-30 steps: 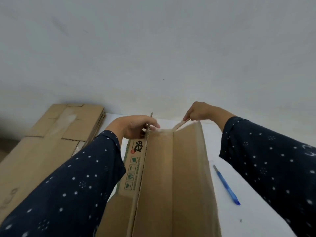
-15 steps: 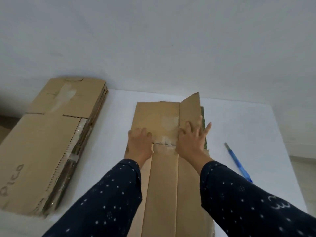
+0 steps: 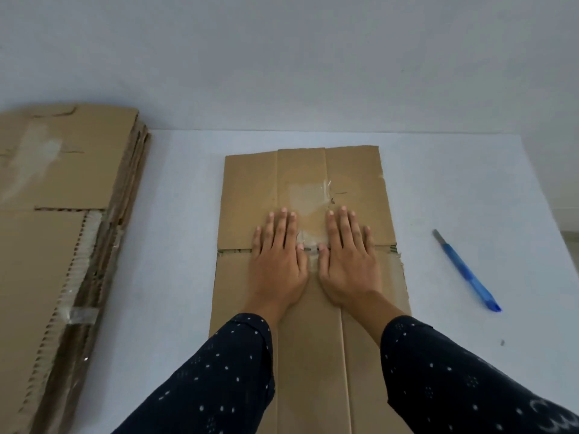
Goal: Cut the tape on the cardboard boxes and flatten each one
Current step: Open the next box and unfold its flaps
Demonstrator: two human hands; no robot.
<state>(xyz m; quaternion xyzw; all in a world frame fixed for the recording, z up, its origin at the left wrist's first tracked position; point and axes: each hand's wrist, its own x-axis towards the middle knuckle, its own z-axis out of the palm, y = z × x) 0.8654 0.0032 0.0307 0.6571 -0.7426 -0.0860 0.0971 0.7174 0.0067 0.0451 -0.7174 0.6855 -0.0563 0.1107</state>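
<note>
A brown cardboard box point(image 3: 250, 189) lies flat on the white table point(image 3: 181, 245), running from the middle of the view toward me. Clear tape remnants point(image 3: 308, 195) cling to its upper flaps. My left hand point(image 3: 279, 261) presses palm-down on the box with straight fingers, across the seam between the flaps and the body. My right hand point(image 3: 347, 261) presses flat beside it, thumbs nearly touching. A blue utility knife point(image 3: 466, 270) rests on the table to the right of the box, apart from both hands.
A stack of flattened cardboard boxes point(image 3: 53, 245) lies along the left side of the table. A plain white wall point(image 3: 282, 57) rises behind the table's far edge. A small dark scrap point(image 3: 502, 342) sits on the table at the right.
The box went from standing with its flaps held to lying flat. The raised far-right flap has gone down, and both hands now press flat with fingers straight.
</note>
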